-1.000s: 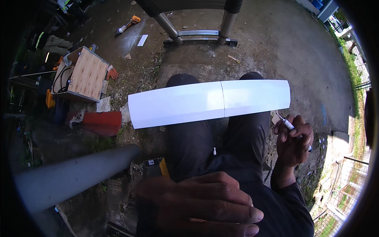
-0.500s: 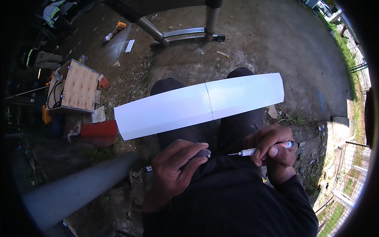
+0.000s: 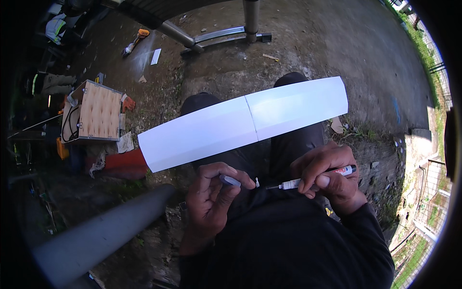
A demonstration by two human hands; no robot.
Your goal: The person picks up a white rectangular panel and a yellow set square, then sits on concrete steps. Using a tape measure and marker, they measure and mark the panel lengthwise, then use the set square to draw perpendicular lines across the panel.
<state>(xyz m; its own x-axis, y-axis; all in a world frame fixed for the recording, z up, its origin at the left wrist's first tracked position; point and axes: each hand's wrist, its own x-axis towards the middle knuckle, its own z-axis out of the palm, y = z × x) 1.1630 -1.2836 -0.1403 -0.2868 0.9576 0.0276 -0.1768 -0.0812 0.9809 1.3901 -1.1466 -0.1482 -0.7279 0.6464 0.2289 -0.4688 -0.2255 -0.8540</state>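
Across my knees lies a long white panel with a thin dark line running over its width near the middle. My left hand pinches a small greyish translucent cap between thumb and fingers, short of the panel's near edge. Just off its fingertip is a tiny white piece, too small to make out. My right hand grips a white marker pen with a dark rear end. The pen's thin tip is uncovered and points left toward the white piece, apart from the panel.
A grey pole slants in at lower left. Ahead stands a ladder with metal legs. To the left are a wooden box, an orange-handled power tool and a red object. Another person is at far upper left.
The left hand has turned and drawn the cap leftward and up, away from the pen. The right hand has shifted slightly left with the pen. The small white piece now shows apart from the cap.
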